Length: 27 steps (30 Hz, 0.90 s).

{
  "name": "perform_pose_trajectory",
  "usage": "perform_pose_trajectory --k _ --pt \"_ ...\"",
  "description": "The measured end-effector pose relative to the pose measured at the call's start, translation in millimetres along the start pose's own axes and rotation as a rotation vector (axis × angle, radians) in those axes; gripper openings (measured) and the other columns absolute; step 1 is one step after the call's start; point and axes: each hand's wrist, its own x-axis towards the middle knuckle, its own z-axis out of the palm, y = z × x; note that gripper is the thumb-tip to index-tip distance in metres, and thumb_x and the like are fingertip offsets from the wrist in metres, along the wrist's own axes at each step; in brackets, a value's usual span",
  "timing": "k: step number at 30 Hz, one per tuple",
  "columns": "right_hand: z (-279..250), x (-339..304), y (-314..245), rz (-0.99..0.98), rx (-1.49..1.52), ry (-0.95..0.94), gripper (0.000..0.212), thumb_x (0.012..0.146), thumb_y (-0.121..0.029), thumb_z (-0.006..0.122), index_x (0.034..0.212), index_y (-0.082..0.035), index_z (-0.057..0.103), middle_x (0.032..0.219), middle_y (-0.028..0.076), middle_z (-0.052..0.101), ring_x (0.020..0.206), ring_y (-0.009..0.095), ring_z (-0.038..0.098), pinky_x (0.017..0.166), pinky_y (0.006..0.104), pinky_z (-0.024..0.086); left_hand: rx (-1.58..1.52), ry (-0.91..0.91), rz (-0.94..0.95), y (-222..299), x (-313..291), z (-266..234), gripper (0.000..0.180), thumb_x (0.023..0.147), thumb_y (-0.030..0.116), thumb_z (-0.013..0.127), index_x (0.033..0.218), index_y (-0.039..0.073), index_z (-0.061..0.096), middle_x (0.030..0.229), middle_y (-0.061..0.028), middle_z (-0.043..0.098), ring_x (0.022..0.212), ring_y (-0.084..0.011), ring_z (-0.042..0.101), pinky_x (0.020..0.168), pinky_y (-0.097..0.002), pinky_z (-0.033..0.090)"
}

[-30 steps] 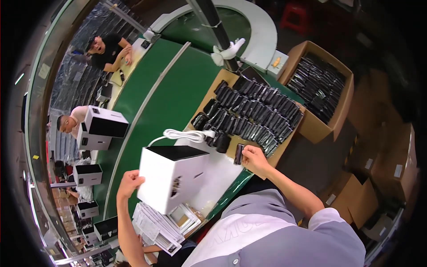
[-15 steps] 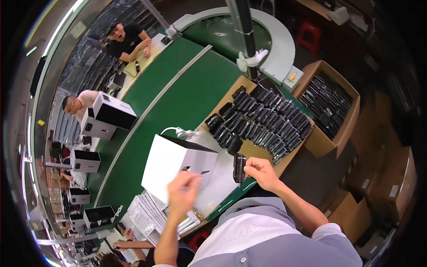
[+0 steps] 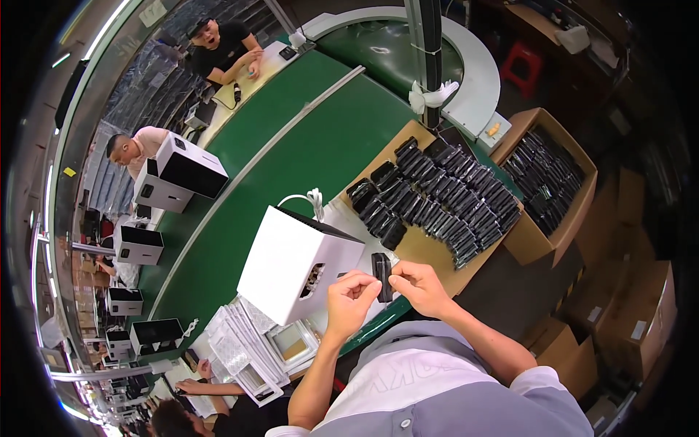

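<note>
One part [image 3: 381, 277] held up, dozens more in rows

Two hands meet at the one black part, which is upright above the near edge of the counter [image 3: 336, 329]. The right hand [image 3: 422, 285] has its thumb and fingers clamped on the part's right side. The left hand [image 3: 351, 298] has thumb and forefinger together at its left side; whether they grip it or only touch it, I cannot tell.

Just left of the part stands one white box [image 3: 287, 266], with one cutout in its near face and one white cable [image 3: 315, 204] behind. Beside the box lies one pile of white trays [image 3: 247, 349], too overlapped to count.

Beyond the right hand, one cardboard sheet [image 3: 426, 251] bears dozens of wrapped black parts [image 3: 437, 189]. Past it, one carton [image 3: 524, 237] holds many more.

Across the green belt [image 3: 284, 156] are at least six more white boxes [image 3: 173, 154] and two clearly seen co-workers [image 3: 226, 51]. Farthest right stands one red stool [image 3: 522, 69].
</note>
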Motion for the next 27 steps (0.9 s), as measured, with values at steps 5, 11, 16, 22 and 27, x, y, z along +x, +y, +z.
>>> perform_pose_trajectory --k 5,11,16,22,27 --pt "-6 -4 3 0.046 0.122 0.005 0.015 0.096 -0.010 0.062 0.085 0.000 0.063 0.075 0.000 0.062 0.070 0.007 0.057 0.063 0.0252 0.046 -0.157 -0.006 -0.192 -12 -1 -11 0.012 0.096 0.008 0.068 0.090 -0.002 0.069 0.075 -0.0018 0.062 0.057 -0.0065 0.055 0.051 -0.0204 0.040" --pt "-59 4 58 0.052 -0.555 0.213 0.018 0.086 -0.013 0.066 0.076 0.001 0.063 0.064 0.011 0.063 0.057 0.022 0.062 0.056 0.0347 0.048 -0.451 0.057 -0.240 -16 -13 -31 0.021 0.098 0.020 0.069 0.085 0.005 0.063 0.072 -0.0017 0.064 0.054 -0.0087 0.054 0.050 -0.0214 0.041" --pt "-67 29 122 0.181 -1.029 0.179 0.015 0.085 -0.017 0.068 0.085 -0.001 0.068 0.083 0.021 0.070 0.078 0.041 0.068 0.068 0.0440 0.054 -0.607 0.007 -0.251 -21 -19 -23 0.020 0.098 0.020 0.068 0.085 0.007 0.061 0.077 -0.0032 0.067 0.059 -0.0095 0.058 0.053 -0.0231 0.047" --pt "-14 -3 34 0.283 0.235 -0.128 0.039 0.105 -0.031 0.052 0.122 0.001 0.064 0.094 0.008 0.068 0.083 0.017 0.066 0.075 0.0328 0.056 -0.752 0.056 -0.182 -37 -33 -19 0.030 0.099 0.021 0.066 0.119 -0.002 0.064 0.099 -0.0101 0.073 0.069 -0.0111 0.065 0.051 -0.0217 0.047" --pt "16 -14 0 0.234 0.297 -0.258 0.034 0.107 -0.029 0.052 0.121 0.000 0.059 0.096 0.004 0.066 0.082 0.010 0.062 0.068 0.0256 0.052 -0.700 0.018 -0.216 -44 -35 -21 0.032 0.097 0.022 0.069 0.118 -0.001 0.064 0.100 -0.0094 0.072 0.076 -0.0113 0.066 0.060 -0.0243 0.054"
